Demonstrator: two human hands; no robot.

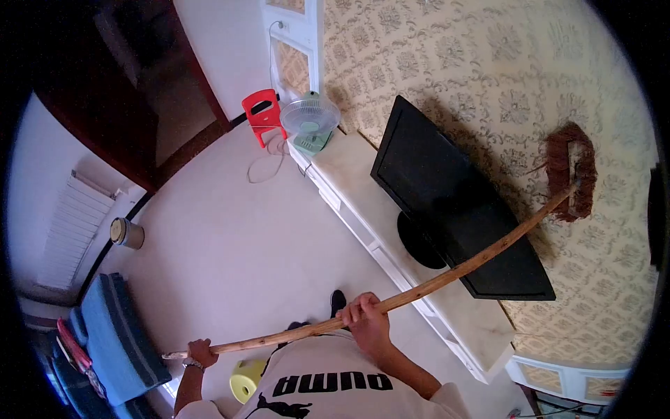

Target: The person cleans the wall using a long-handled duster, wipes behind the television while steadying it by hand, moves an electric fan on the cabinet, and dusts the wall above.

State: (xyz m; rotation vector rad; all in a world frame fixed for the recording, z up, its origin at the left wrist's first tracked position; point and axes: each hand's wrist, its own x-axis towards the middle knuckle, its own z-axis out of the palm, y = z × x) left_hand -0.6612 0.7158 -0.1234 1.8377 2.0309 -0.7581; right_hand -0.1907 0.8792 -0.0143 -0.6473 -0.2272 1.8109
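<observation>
A long wooden-handled broom slants from lower left to upper right across the view. Its reddish-brown bristled head is up against the patterned wall. My left hand, with a watch at the wrist, is closed round the handle near its lower end. Farther up the pole, in front of my body, my right hand has its fingers wrapped round the wood. The handle passes in front of a black television, which stands on a white cabinet; whether they touch I cannot tell.
A green fan stands at the cabinet's far end, beside a red chair and a loose cord. A yellow-green stool is near my left arm. Left are a blue-covered sofa, a bin and a radiator.
</observation>
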